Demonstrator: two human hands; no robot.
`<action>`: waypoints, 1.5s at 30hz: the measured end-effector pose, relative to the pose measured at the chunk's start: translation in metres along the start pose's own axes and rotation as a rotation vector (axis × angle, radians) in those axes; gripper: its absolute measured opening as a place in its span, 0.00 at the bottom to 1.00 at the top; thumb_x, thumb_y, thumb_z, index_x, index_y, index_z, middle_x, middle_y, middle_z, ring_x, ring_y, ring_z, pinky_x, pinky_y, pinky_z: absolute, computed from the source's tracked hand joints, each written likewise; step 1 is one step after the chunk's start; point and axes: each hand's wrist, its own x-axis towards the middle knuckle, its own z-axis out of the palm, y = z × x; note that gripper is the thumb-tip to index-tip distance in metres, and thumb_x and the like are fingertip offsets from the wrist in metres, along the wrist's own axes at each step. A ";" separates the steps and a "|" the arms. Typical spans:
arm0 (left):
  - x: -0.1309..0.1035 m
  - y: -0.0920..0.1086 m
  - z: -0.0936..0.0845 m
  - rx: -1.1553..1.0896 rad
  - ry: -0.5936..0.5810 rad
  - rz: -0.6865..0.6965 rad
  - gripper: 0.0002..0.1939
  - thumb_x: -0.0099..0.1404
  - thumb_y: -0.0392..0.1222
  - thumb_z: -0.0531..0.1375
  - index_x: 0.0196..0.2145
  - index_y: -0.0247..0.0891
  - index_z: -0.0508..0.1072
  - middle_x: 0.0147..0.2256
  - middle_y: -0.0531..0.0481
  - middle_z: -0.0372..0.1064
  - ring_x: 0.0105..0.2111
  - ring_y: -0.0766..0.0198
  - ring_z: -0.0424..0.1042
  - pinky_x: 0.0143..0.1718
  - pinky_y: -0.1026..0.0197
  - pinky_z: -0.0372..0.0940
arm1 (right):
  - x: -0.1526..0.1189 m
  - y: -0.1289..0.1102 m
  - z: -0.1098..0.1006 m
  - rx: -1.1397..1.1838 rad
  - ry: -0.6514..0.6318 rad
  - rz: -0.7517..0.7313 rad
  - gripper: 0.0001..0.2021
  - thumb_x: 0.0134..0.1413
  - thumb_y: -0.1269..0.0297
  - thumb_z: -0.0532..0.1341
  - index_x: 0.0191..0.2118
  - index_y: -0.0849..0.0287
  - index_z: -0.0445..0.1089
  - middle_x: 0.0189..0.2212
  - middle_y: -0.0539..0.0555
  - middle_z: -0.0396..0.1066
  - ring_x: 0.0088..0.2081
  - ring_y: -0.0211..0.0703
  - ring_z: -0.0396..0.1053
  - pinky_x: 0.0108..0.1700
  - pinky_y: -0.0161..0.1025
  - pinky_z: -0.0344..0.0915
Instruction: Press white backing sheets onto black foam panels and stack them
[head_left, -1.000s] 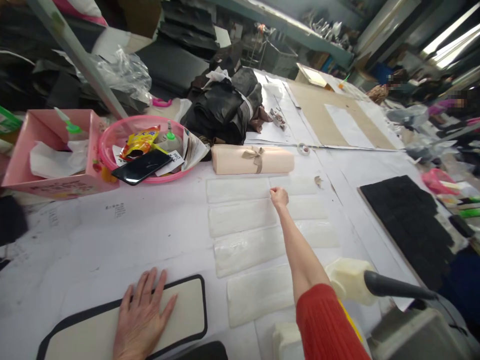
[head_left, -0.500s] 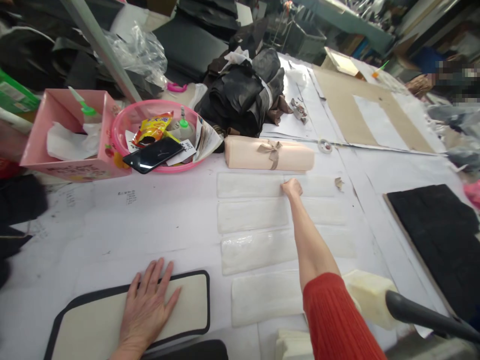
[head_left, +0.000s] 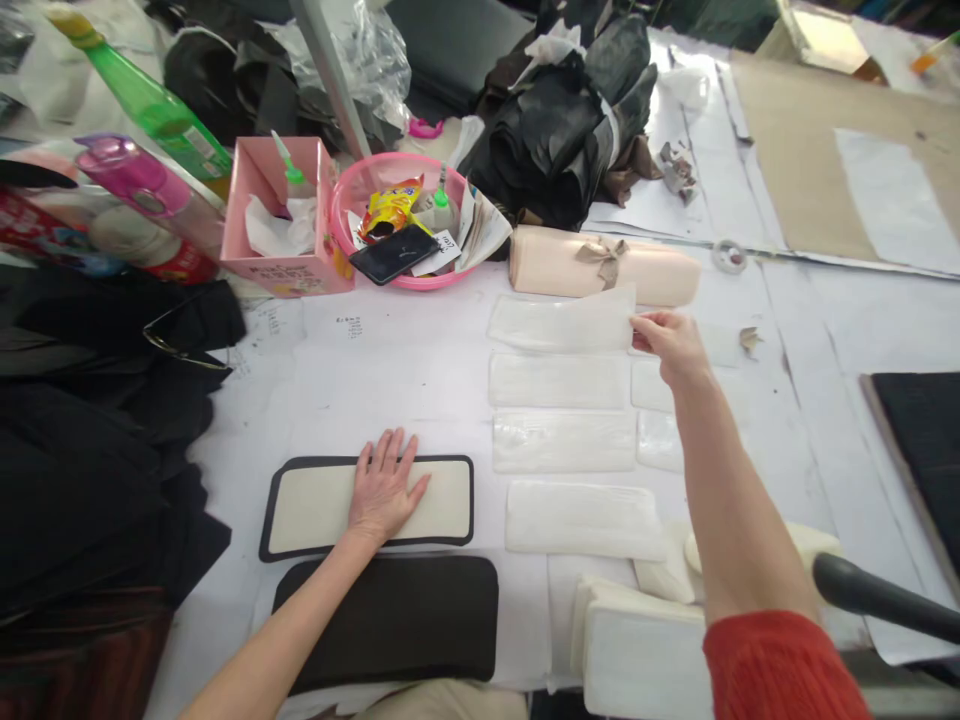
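My left hand (head_left: 384, 492) lies flat, fingers spread, on a cream panel (head_left: 446, 500) with a black border. Below that panel is a plain black panel (head_left: 405, 615) with rounded corners. My right hand (head_left: 671, 343) pinches the right end of a translucent white strip (head_left: 559, 322), and that end is lifted off the table. Under it, similar strips lie in rows, among them a second strip (head_left: 559, 380), a third strip (head_left: 562, 442) and a wider one nearest me (head_left: 581, 518). Further strips to the right are partly hidden by my right forearm.
Behind the strips lies a peach roll (head_left: 540, 265) tied with a ribbon. A pink basin (head_left: 345, 215) holding a phone and a pink box (head_left: 289, 275) stand at the back left. Dark cloth (head_left: 90, 480) covers the left side. A black handle (head_left: 877, 595) juts in at right.
My right hand has raised the right end of the farthest strip, which lay flat before. The left hand stays on the cream panel. The view has shifted left.
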 end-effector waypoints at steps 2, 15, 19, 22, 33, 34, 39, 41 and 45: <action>0.001 0.001 -0.002 -0.005 0.001 -0.001 0.31 0.67 0.53 0.51 0.64 0.36 0.59 0.67 0.37 0.48 0.67 0.48 0.44 0.66 0.40 0.38 | -0.038 -0.034 -0.004 0.058 -0.021 -0.066 0.07 0.47 0.64 0.67 0.27 0.62 0.71 0.21 0.49 0.70 0.23 0.33 0.67 0.28 0.33 0.67; 0.011 -0.006 0.002 -0.165 0.035 0.037 0.37 0.64 0.59 0.53 0.64 0.35 0.57 0.65 0.34 0.53 0.66 0.44 0.47 0.65 0.38 0.39 | -0.301 -0.155 -0.034 0.092 -0.048 -0.275 0.08 0.51 0.59 0.69 0.32 0.57 0.72 0.26 0.49 0.68 0.27 0.37 0.66 0.29 0.33 0.66; 0.007 -0.030 -0.025 -0.386 0.174 -0.051 0.33 0.67 0.57 0.49 0.62 0.31 0.61 0.61 0.33 0.59 0.64 0.49 0.54 0.64 0.44 0.48 | -0.358 -0.159 -0.030 0.162 -0.066 -0.205 0.08 0.50 0.59 0.69 0.33 0.55 0.72 0.27 0.49 0.69 0.28 0.36 0.66 0.29 0.32 0.65; -0.018 -0.056 -0.053 -0.515 0.322 -0.071 0.29 0.69 0.54 0.47 0.57 0.30 0.66 0.57 0.34 0.64 0.61 0.52 0.59 0.62 0.49 0.54 | -0.393 -0.159 -0.024 0.219 -0.091 -0.137 0.08 0.49 0.59 0.69 0.33 0.54 0.72 0.27 0.49 0.69 0.28 0.37 0.66 0.29 0.33 0.64; -0.137 -0.026 -0.066 -0.819 0.178 0.089 0.12 0.65 0.46 0.57 0.45 0.42 0.71 0.37 0.49 0.75 0.34 0.62 0.75 0.39 0.58 0.70 | -0.466 -0.160 0.013 0.352 -0.218 0.050 0.13 0.46 0.54 0.70 0.29 0.55 0.69 0.23 0.48 0.67 0.24 0.37 0.62 0.25 0.34 0.59; -0.140 -0.019 -0.064 -0.874 0.161 0.071 0.12 0.63 0.45 0.58 0.45 0.42 0.70 0.37 0.50 0.75 0.33 0.62 0.75 0.39 0.58 0.70 | -0.468 -0.159 0.016 0.375 -0.234 0.074 0.13 0.46 0.54 0.70 0.29 0.55 0.69 0.23 0.48 0.67 0.24 0.38 0.62 0.26 0.34 0.59; -0.148 -0.001 -0.067 -1.112 0.174 -0.125 0.13 0.57 0.42 0.61 0.40 0.41 0.66 0.35 0.50 0.76 0.33 0.60 0.76 0.36 0.59 0.70 | -0.476 -0.149 0.022 0.480 -0.231 0.160 0.12 0.47 0.56 0.70 0.30 0.55 0.69 0.24 0.48 0.68 0.24 0.36 0.64 0.27 0.32 0.61; -0.151 -0.002 -0.071 -1.150 0.221 -0.279 0.14 0.57 0.45 0.61 0.40 0.41 0.65 0.32 0.50 0.75 0.31 0.59 0.75 0.32 0.59 0.69 | -0.478 -0.141 0.021 0.496 -0.202 0.174 0.12 0.47 0.56 0.70 0.30 0.55 0.70 0.23 0.48 0.69 0.24 0.36 0.65 0.27 0.32 0.63; -0.157 -0.010 -0.072 -1.321 0.301 -0.385 0.17 0.59 0.49 0.61 0.42 0.41 0.61 0.35 0.47 0.75 0.34 0.59 0.76 0.34 0.59 0.69 | -0.483 -0.117 0.018 0.534 -0.169 0.214 0.11 0.47 0.57 0.70 0.30 0.55 0.70 0.22 0.47 0.69 0.23 0.37 0.65 0.27 0.33 0.64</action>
